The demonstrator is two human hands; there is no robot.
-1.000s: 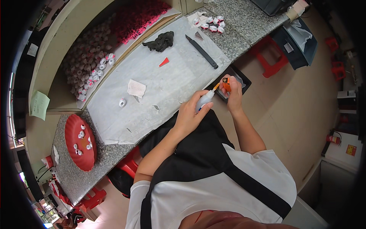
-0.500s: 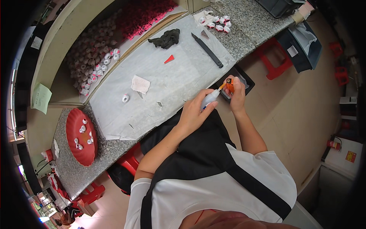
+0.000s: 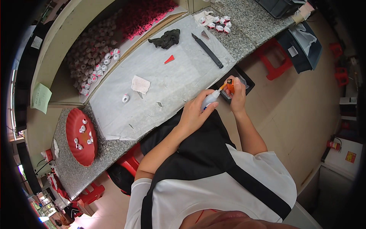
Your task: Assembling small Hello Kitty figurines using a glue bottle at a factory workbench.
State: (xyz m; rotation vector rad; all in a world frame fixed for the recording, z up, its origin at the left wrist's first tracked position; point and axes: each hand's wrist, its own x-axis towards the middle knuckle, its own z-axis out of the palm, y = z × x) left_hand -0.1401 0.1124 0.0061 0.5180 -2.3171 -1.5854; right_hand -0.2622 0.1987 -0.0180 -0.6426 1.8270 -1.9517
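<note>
Bottle slants toward orange piece

The bottle's long axis runs from the left hand, fingers curled round its body, up and right to a nozzle just beside the piece; contact is unclear. The right hand, nearer the tip, grips the piece with bent fingers, forearm angled up-left.

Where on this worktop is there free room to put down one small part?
A wide bare patch of the pale sheet lies between the red wedge, the black cutter and the pinkish tissue. Bare granite also shows between the cluster of white pieces and the black box. Crowded: the shelf, with its white heap and pink heap.
</note>
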